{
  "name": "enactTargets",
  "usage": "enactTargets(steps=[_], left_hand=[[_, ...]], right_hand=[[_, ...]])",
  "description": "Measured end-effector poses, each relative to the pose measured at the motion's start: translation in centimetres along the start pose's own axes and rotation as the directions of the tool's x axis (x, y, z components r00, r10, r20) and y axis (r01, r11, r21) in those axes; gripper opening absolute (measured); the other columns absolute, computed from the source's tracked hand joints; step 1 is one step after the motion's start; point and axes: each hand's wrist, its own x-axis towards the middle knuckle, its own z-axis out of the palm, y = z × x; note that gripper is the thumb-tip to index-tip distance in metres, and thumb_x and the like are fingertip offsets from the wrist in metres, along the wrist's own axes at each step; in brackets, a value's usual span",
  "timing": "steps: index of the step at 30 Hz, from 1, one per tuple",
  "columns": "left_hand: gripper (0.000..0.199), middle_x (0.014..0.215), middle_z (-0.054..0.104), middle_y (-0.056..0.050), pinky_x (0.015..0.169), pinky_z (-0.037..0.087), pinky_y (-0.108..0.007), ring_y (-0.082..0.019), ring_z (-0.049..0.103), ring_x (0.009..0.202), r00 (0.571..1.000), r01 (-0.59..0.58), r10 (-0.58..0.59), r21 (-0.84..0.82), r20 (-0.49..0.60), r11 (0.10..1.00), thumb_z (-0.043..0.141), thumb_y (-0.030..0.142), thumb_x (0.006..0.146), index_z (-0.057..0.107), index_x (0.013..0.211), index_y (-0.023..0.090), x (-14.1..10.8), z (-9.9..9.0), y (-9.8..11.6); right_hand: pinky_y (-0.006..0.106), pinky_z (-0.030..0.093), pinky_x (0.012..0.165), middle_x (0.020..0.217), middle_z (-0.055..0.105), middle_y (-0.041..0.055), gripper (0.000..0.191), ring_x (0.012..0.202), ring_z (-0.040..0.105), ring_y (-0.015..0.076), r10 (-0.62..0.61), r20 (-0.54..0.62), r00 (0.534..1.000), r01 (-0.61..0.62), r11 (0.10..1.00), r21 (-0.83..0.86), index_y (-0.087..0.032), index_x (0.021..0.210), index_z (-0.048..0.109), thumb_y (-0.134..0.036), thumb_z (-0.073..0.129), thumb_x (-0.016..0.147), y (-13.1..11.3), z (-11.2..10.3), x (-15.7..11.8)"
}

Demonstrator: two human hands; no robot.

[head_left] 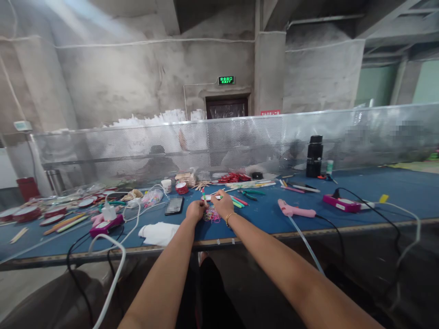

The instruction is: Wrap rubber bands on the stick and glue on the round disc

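Two-handed, holds a stick (204,195) upright in the curled left hand (195,210), seemingly for steadiness, pinching a pen (217,198) in the nearly closed right hand (225,205).

Bare forearms here, and both the left hand (195,210) and right hand (223,204) are bare too. Right wrist's got a thin gold-coloured bracelet (227,220) on it, kinda dainty, wraps right round, links too small to make out tbh. Down below it's black trousers (217,292), pretty plain looking, and a bit of a pale shoe (203,257) peeking out, too blurry to tell the type.
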Motion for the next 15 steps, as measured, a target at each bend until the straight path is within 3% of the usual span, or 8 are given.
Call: enactTargets(steps=[15], left_hand=[[0.018, 0.075, 0.069, -0.002, 0.057, 0.033, -0.022, -0.013, 0.058, 0.069, 1.000, -0.025, 0.025, 0.024, -0.012, 0.999, 0.064, 0.034, 0.078, 0.075, 0.084, 0.020, 0.16, 0.10, -0.18]], right_hand=[[0.024, 0.037, 0.063, 0.066, 0.062, -0.0023, 0.015, 0.066, 0.055, 0.0157, 0.002, 0.033, 0.999, -0.004, 0.999, 0.053, -0.023, 0.062, 0.053, -0.033, 0.054, 0.073, -0.41, -0.18, -0.11]])
